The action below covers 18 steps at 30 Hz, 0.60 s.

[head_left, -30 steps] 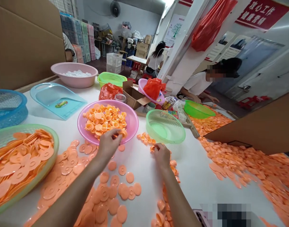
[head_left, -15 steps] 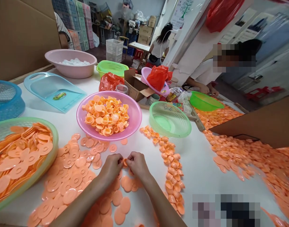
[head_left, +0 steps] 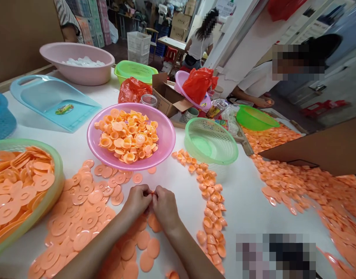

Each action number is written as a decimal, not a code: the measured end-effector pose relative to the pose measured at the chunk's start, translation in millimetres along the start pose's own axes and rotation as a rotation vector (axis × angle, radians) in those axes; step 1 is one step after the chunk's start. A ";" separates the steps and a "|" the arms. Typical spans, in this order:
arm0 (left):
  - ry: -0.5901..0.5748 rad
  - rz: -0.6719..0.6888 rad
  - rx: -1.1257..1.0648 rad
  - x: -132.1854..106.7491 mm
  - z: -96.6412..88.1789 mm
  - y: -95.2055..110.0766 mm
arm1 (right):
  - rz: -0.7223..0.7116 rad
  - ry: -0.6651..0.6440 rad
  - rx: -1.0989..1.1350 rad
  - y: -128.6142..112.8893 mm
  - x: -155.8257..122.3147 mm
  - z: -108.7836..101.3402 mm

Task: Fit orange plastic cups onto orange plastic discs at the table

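My left hand (head_left: 138, 198) and my right hand (head_left: 165, 205) meet in front of the pink basin (head_left: 92, 147), fingers pinched together. Between their fingertips shows a sliver of a small orange plastic cup (head_left: 152, 192); the rest is hidden by my fingers. Flat orange discs with a raised ring, like toy saucers (head_left: 87, 219), lie spread to the left of and beneath my forearms. A curved row of small orange cups (head_left: 209, 209) runs down the table on the right of my hands. The basin holds a heap of little cups, several with saucers (head_left: 127, 135).
A light green basket (head_left: 60, 170) full of orange discs stands at left. Behind are a blue scoop (head_left: 76, 122), a pale pink tub (head_left: 85, 75) and a cardboard box (head_left: 166, 97). A green basket (head_left: 211, 155) sits beyond the cup row. At right, a co-worker (head_left: 256, 87) stands near piled orange pieces (head_left: 294, 186).
My hands have drawn closer together and turned inward, covering more of the orange cup. The view has shifted slightly. The co-worker's hands at right have lifted off the green basin.
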State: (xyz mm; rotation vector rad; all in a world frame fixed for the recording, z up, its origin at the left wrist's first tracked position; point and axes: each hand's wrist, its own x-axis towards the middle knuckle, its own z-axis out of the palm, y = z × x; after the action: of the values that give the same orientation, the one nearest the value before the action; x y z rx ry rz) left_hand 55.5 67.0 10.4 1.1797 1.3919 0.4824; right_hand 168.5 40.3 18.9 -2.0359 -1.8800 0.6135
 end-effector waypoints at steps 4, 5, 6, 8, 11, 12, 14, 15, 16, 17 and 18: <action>0.083 0.108 0.106 -5.3 2.7 -5.7 | -0.011 -0.017 0.057 3.1 -1.3 0.9; 0.074 0.112 0.131 -7.6 2.9 -3.6 | -0.010 -0.063 0.133 10.4 2.3 -4.0; 0.058 0.105 0.139 -10.1 1.9 1.0 | 0.008 -0.094 0.212 20.5 7.5 -11.4; 0.047 0.124 0.122 -14.2 -5.7 19.4 | 0.100 -0.063 0.318 47.3 22.1 -32.1; 0.177 0.299 0.069 -13.0 -37.7 68.4 | 0.243 0.342 0.185 91.5 48.3 -63.5; 0.266 0.377 0.063 -10.2 -53.0 86.6 | 0.281 0.372 0.168 103.8 56.0 -70.6; 0.488 0.444 0.035 -3.5 -83.9 116.3 | 0.332 0.396 0.143 121.9 67.3 -77.8; 0.568 0.451 0.024 -1.2 -96.8 124.8 | 0.348 0.391 0.142 127.6 70.7 -78.4; 0.615 0.457 0.030 -0.2 -106.2 127.8 | 0.359 0.389 0.140 131.5 73.0 -77.5; 0.608 0.465 0.058 -0.8 -111.7 125.2 | 0.366 0.387 0.141 133.8 74.3 -75.7; 0.551 0.483 0.112 -2.8 -113.0 117.6 | 0.368 0.384 0.147 135.0 75.1 -73.3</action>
State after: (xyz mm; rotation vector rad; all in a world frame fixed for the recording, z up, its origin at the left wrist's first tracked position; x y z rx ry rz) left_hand -5.4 151.1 136.1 1.5565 1.6022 1.1487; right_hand 325.7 106.6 7.6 -2.2255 -1.2246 0.3915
